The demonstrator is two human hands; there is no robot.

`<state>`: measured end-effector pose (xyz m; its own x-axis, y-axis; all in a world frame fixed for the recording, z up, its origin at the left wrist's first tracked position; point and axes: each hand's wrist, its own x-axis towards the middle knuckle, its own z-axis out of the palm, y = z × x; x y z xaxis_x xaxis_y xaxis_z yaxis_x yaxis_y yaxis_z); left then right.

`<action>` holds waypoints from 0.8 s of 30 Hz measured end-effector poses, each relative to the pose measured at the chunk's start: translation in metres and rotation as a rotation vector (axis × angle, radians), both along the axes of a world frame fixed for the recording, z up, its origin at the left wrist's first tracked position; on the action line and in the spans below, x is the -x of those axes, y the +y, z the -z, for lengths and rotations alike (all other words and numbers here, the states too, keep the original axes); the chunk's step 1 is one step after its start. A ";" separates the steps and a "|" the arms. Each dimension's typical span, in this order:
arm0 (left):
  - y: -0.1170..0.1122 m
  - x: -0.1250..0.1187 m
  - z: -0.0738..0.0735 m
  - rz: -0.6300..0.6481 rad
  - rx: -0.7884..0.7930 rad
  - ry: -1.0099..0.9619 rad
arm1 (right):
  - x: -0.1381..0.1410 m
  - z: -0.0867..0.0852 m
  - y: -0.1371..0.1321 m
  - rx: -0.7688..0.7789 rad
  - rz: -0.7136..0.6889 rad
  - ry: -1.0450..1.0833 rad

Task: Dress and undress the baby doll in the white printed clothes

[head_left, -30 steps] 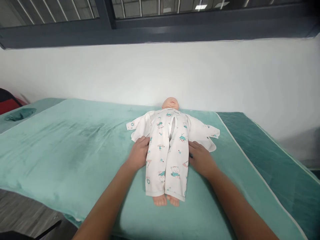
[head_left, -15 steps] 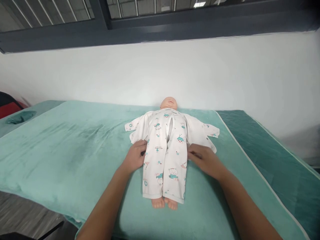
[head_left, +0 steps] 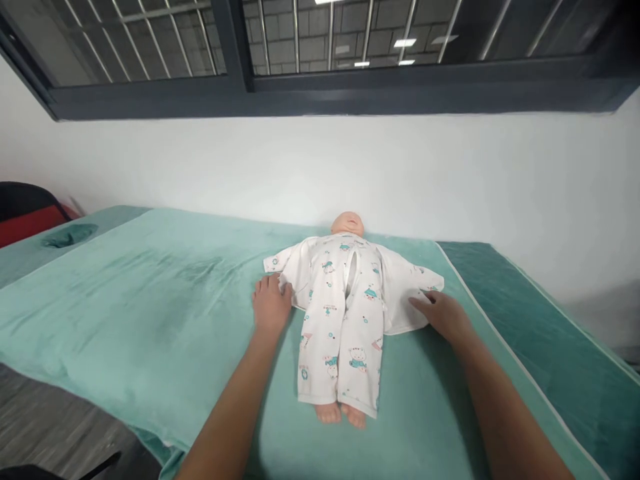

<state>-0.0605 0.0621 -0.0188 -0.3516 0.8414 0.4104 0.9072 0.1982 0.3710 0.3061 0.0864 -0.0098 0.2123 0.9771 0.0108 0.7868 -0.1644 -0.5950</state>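
A baby doll lies on its back with its head toward the wall and its bare feet toward me. It has white printed trousers on, pulled high over the chest. A white shirt is spread out beneath it, sleeves stretched to both sides. My left hand rests at the shirt's left side panel, fingers apart, thumb against the cloth; it covers the panel's outer edge. On the other side, my right hand pinches the outer edge of the right panel between thumb and fingers, just below the sleeve.
A light green padded cover lies under the doll, with a darker green strip at right. Behind stands a white wall below a barred window. A red and black object is at far left.
Both hands have moved outward from beside the trouser legs to the shirt's side panels. The right panel now lies lower and flatter. The view has tilted up, showing more window.
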 end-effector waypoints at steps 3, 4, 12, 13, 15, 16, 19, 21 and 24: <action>0.000 0.000 -0.002 -0.085 0.043 0.020 | 0.030 -0.032 0.003 -0.214 0.042 0.382; 0.000 0.001 -0.002 -0.109 0.049 0.025 | 0.043 -0.046 0.000 -0.311 0.054 0.447; 0.001 0.006 -0.003 -0.128 0.078 0.004 | 0.098 -0.121 -0.049 0.098 -0.929 0.337; 0.001 0.006 -0.004 -0.116 0.076 -0.009 | 0.095 -0.120 -0.047 0.073 -0.883 0.365; 0.001 0.007 -0.005 -0.080 0.061 -0.057 | 0.091 -0.116 -0.037 -0.022 -0.749 0.427; 0.001 0.008 -0.006 -0.051 0.047 -0.098 | 0.090 -0.114 -0.029 -0.069 -0.683 0.452; -0.001 0.010 -0.008 0.063 -0.002 -0.330 | 0.097 -0.106 0.006 -0.203 -0.462 0.493; -0.004 0.012 -0.010 0.155 -0.036 -0.547 | 0.107 -0.100 0.032 -0.289 -0.280 0.488; -0.008 0.012 -0.015 0.264 -0.088 -0.842 | 0.124 -0.085 0.066 -0.339 -0.104 0.430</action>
<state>-0.0723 0.0542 -0.0037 -0.3651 0.9153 0.1697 0.3388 -0.0391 0.9400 0.1821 0.1519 0.0756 0.1699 0.9500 0.2620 0.4632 0.1577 -0.8721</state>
